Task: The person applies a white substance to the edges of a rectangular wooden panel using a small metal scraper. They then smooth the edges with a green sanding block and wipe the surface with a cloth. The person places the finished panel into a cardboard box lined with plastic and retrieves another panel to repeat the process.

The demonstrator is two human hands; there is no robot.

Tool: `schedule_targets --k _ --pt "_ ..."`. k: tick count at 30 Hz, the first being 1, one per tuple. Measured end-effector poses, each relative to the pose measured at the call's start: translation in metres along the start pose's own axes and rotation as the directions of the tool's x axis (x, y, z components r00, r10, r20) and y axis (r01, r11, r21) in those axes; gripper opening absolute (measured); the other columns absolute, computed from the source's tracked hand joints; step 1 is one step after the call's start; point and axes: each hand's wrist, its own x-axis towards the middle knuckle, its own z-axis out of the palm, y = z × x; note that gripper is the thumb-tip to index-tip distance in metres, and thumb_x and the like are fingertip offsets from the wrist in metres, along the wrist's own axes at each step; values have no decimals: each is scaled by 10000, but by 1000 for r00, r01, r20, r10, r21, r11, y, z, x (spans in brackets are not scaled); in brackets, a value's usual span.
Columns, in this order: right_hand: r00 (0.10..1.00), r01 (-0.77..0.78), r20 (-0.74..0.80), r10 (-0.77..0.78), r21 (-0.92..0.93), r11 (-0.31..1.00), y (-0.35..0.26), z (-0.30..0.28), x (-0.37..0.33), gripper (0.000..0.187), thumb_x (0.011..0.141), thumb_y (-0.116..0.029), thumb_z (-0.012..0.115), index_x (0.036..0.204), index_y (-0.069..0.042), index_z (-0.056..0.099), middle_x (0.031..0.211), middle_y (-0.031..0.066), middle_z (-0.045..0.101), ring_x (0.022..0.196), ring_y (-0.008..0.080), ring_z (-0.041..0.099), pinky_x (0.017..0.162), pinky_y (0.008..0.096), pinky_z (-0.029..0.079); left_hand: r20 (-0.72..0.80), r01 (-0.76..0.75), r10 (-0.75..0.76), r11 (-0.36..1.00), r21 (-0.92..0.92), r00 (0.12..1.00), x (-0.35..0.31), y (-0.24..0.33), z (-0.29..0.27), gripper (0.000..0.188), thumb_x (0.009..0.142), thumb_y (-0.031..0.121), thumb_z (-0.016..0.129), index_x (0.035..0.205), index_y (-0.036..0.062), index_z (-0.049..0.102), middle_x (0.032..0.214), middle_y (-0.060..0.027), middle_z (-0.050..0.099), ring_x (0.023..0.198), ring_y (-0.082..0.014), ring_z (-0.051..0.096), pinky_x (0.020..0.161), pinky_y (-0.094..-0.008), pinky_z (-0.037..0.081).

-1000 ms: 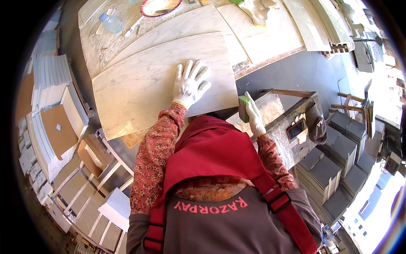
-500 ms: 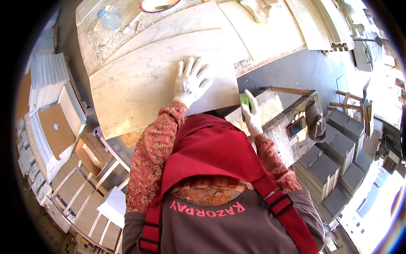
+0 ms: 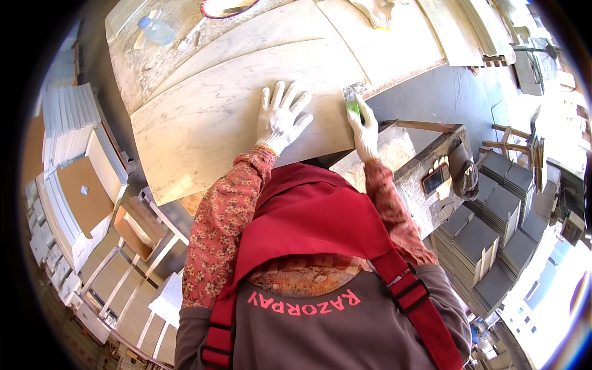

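Moving up: right hand (image 3: 364, 126) now brings its pinched green scraper (image 3: 353, 105) onto the marble slab (image 3: 209, 123) edge (left hand (image 3: 280, 117) stays spread flat), so scraping begins.

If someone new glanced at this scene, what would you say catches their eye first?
Most likely the large pale marble slab filling the upper middle, with the gloved left hand spread flat on it. At the slab's right edge, the gloved right hand holds a green-handled scraper. Below, a red scarf fills the foreground, and stacks of grey tiles stand at the right.
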Motion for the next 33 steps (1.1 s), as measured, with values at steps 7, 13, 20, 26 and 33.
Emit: schedule_targets --k 7,13,20,26,33 --pt "977 -181 131 169 84 980 18 -35 -65 532 909 -134 672 1410 -28 528 1262 115 599 1213 204 543 1069 319 398 9 23 -23 1000 2 1000 -6 -3 7 526 932 510 542 1392 256 566 1516 -67 447 1395 -363 385 1160 -581 241" --pt "999 2 -39 -6 -119 993 -14 12 16 473 892 -162 702 1338 -50 593 1135 111 601 1068 211 574 952 323 446 25 11 -10 999 -50 1000 -2 -1 -4 550 906 478 610 1408 264 549 1539 -73 423 1414 -383 364 1174 -586 215" --pt "926 -276 -170 338 308 911 -12 -28 -19 596 992 -311 577 1495 -46 401 1311 84 578 1141 169 547 995 301 428 45 36 -35 999 -30 998 -2 -2 -6 532 892 470 634 1381 272 571 1507 -73 461 1362 -386 428 1155 -593 255" --pt "784 -364 -280 554 516 776 38 -23 -95 655 995 -415 563 1529 -91 365 1453 67 462 1281 177 453 1082 327 350 15 21 -20 998 -56 1000 0 -2 -5 532 894 463 627 1381 259 568 1498 -73 463 1381 -381 399 1151 -594 257" --pt "598 -139 -566 568 625 768 57 32 -87 602 997 -528 529 1463 -159 433 1325 9 514 1144 160 510 930 340 483 10 -265 266 961 -86 964 24 -54 -2 515 915 478 594 1384 265 577 1501 -65 460 1381 -346 396 1155 -573 249"
